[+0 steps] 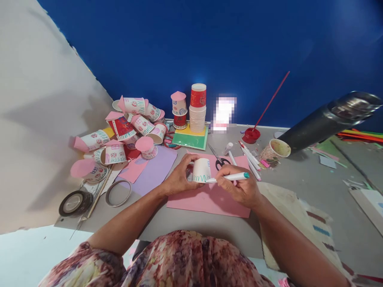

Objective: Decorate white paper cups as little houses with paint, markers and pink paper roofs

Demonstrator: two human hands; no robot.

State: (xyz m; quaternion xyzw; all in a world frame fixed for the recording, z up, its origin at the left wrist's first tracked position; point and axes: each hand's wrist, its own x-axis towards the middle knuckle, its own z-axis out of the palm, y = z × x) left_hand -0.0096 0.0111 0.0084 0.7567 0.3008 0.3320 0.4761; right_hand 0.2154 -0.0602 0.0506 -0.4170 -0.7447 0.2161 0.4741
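Note:
My left hand point(181, 175) is closed around a white paper cup point(202, 167), held upside down over a sheet of pink paper point(197, 203). Green wavy strokes run along the cup's lower edge, and a small blue window drawing shows on its right side. In my right hand point(237, 187) is a green marker point(236, 176) with a white barrel. Its tip meets the cup near the bottom edge, at the end of the green strokes. Black-handled scissors point(221, 161) lie just behind my right hand on the pink sheet.
Decorated cups with pink paper tops point(115, 151) are heaped at the left. Stacked cups point(197, 119) stand at the back on a green packet point(194, 141). Tape rolls point(74, 203) lie front left. Several markers point(251, 157), a patterned cup point(275, 149) and a dark flask point(323, 123) are at right.

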